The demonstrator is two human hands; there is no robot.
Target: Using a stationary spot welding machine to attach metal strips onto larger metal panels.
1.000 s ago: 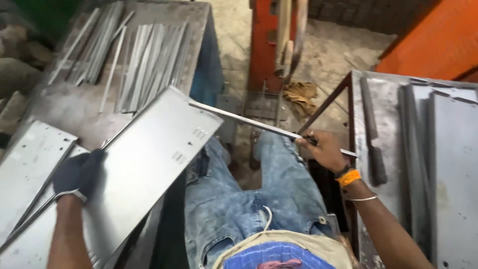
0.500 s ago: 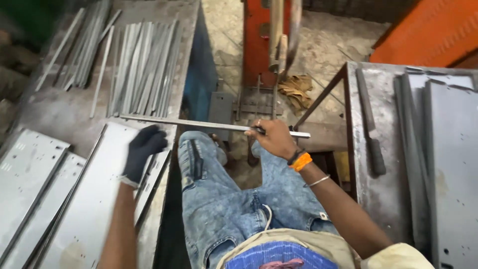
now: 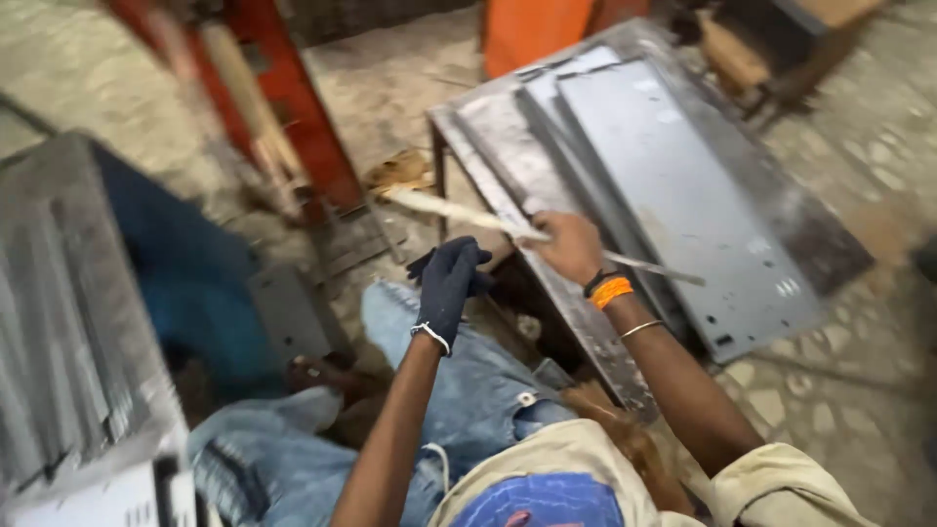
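My right hand (image 3: 569, 246) grips a long thin metal strip (image 3: 459, 211) near its middle; the strip runs from upper left to lower right across the edge of a metal table (image 3: 576, 322). An orange band and a thin bracelet sit on that wrist. My left hand (image 3: 449, 280), in a dark glove, hovers just left of the right hand with its fingers spread, close under the strip but holding nothing. Flat grey metal sheets (image 3: 683, 185) lie stacked on the table to the right. My knees in blue jeans (image 3: 468, 390) are below both hands.
A red machine frame (image 3: 283, 117) stands behind at the upper left. A grey metal bench (image 3: 68, 322) with stacked strips is at the far left. An orange object (image 3: 527, 29) is at the top. The floor is stone tile.
The view has swung to the right. My right hand carried the strip toward the right table. My left hand left the sheets on the left bench and came up beside the right hand.
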